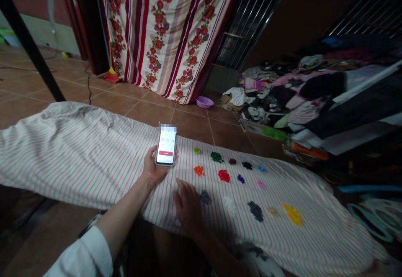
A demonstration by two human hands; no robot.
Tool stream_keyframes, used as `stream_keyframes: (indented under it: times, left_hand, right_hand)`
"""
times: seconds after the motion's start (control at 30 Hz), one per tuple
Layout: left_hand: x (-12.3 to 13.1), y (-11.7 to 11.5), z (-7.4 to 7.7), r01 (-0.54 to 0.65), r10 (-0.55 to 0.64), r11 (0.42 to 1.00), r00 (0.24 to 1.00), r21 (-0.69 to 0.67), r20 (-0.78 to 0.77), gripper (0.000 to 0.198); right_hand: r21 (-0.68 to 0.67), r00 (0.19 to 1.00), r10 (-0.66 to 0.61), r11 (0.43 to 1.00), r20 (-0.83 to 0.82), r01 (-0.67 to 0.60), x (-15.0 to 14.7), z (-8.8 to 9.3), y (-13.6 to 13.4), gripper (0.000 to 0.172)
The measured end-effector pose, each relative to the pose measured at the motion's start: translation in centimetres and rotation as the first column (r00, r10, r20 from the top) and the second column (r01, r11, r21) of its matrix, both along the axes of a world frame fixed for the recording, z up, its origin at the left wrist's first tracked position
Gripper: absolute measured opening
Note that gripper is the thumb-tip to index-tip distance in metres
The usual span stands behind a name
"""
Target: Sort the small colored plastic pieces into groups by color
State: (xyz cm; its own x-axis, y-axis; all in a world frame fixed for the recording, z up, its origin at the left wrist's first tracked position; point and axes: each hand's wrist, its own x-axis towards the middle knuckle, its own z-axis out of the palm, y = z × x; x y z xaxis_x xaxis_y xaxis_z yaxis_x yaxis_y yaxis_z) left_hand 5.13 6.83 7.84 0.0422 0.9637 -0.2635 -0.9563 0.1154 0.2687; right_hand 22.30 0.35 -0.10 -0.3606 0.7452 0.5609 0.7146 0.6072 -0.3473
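Note:
My left hand [152,167] is closed round a smartphone [166,148], held upright with its lit screen towards me. The screen shows timer-like digits and a red button. My right hand [187,205] rests on the striped cloth [103,155], fingers stretched out and holding nothing. Small piles of coloured bits, too small to name, lie sorted by colour on the cloth. Nearest that hand is a grey pile [205,197]; an orange pile [199,170] and a red pile [224,175] sit farther up. A yellow pile [292,214] lies at the right.
Beyond the cloth is a tiled floor [125,97] with a purple basin [204,102]. A flowered curtain [169,34] hangs behind. Heaped clothes [292,88] fill the right side. A dark pole [34,44] slants down at the left, and a red broom [111,76] stands by the doorway.

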Motion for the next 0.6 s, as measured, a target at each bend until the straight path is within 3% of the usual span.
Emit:
stream_keyframes:
  times: [0.33, 0.6]
  left_hand:
    - [1.5, 2.5, -1.5, -0.041, 0.03, 0.991, 0.996, -0.129, -0.088, 0.032]
    - [2.0, 2.6, -1.0, -0.065, 0.044, 0.987, 0.99, -0.147, -0.137, 0.033]
  right_hand:
    - [-0.298, 0.933, -0.087, 0.954, -0.348, -0.022, -2.0, 4.8, 3.2, 0.036]
    - [-0.281, 0.89, 0.003, 0.948, -0.457, -0.148, -3.1, 7.3, 3.4, 0.032]
